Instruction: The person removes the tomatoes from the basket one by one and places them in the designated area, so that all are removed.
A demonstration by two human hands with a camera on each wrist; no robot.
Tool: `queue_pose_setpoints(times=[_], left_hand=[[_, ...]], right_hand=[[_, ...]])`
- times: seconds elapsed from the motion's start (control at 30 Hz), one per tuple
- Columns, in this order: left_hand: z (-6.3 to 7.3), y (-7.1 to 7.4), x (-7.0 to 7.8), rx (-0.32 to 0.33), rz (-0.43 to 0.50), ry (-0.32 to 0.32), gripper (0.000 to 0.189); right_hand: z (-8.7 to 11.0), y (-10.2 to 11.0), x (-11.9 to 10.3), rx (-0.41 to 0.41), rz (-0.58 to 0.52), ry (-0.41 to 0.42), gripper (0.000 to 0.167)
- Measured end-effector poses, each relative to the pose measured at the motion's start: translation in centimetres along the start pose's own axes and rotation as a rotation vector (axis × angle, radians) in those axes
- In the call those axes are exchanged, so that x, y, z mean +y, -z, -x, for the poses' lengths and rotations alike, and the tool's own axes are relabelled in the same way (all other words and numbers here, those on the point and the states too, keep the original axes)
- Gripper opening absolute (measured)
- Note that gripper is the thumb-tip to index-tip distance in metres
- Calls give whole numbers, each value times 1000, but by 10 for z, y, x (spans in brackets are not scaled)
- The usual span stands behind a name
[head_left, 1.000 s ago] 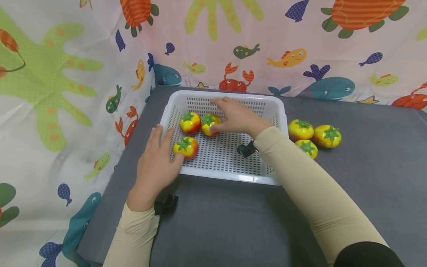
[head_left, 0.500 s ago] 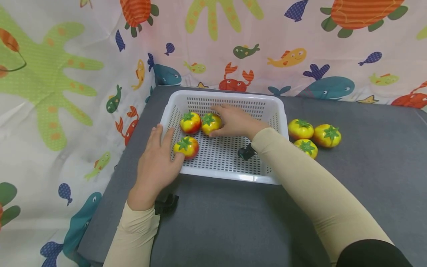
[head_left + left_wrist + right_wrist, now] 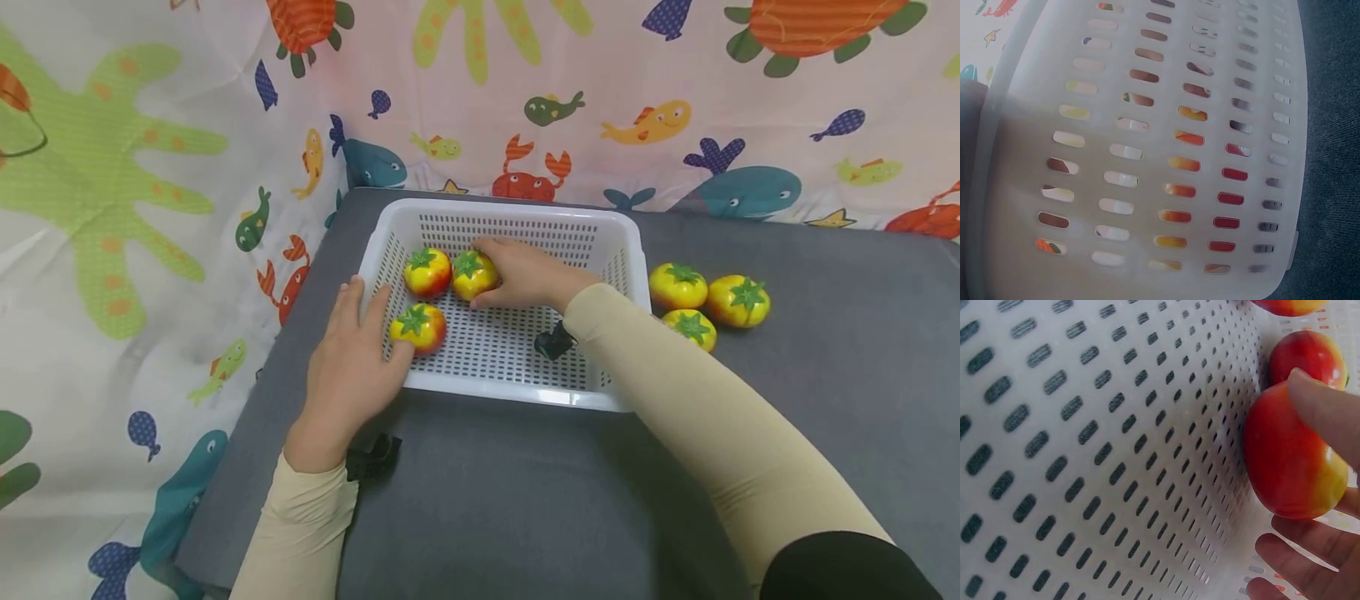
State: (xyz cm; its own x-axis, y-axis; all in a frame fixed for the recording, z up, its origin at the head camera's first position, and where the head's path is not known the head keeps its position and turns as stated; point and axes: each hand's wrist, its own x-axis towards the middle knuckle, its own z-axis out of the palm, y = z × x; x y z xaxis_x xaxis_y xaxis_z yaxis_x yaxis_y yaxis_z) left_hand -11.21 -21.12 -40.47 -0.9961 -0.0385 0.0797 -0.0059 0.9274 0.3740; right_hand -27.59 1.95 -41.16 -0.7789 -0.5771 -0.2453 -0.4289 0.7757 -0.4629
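White basket point(image 3: 517, 394) on a grey table point(image 3: 525, 492), before a printed curtain point(image 3: 465, 117). The right hand point(image 3: 528, 271) reached over the basket's right end and grasped the middle fruit point(image 3: 474, 276) between thumb and fingers; this fruit was inside the basket, toward the far side, just beside the corner fruit point(image 3: 427, 272) to its left. The left hand point(image 3: 356, 367) was released, fingers straight and spread at the basket's left rim. Its thumb overlapped the near fruit point(image 3: 417, 329); from where I stood, contact could not fairly be judged. Outside, to the right, clustered the far outer fruit point(image 3: 678, 286), right outer fruit point(image 3: 738, 301) and near outer fruit point(image 3: 690, 327).
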Motion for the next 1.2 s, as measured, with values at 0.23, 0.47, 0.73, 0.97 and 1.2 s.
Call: queue_pose_setpoints(times=[0.23, 0.47, 0.73, 0.97, 1.2], left_hand=[[1, 1, -1, -14, 5, 20, 80], [0, 2, 0, -31, -9, 21, 80], [0, 2, -1, -41, -12, 18, 80], [1, 3, 0, -49, -14, 12, 80], [1, 3, 0, -47, -22, 14, 79]], right_hand=[[-5, 0, 0, -14, -28, 12, 89], [-2, 3, 0, -7, -52, 4, 87], [-1, 6, 5, -21, -106, 15, 87], [1, 9, 9, -33, -140, 37, 85], [2, 10, 10, -28, -165, 47, 83]])
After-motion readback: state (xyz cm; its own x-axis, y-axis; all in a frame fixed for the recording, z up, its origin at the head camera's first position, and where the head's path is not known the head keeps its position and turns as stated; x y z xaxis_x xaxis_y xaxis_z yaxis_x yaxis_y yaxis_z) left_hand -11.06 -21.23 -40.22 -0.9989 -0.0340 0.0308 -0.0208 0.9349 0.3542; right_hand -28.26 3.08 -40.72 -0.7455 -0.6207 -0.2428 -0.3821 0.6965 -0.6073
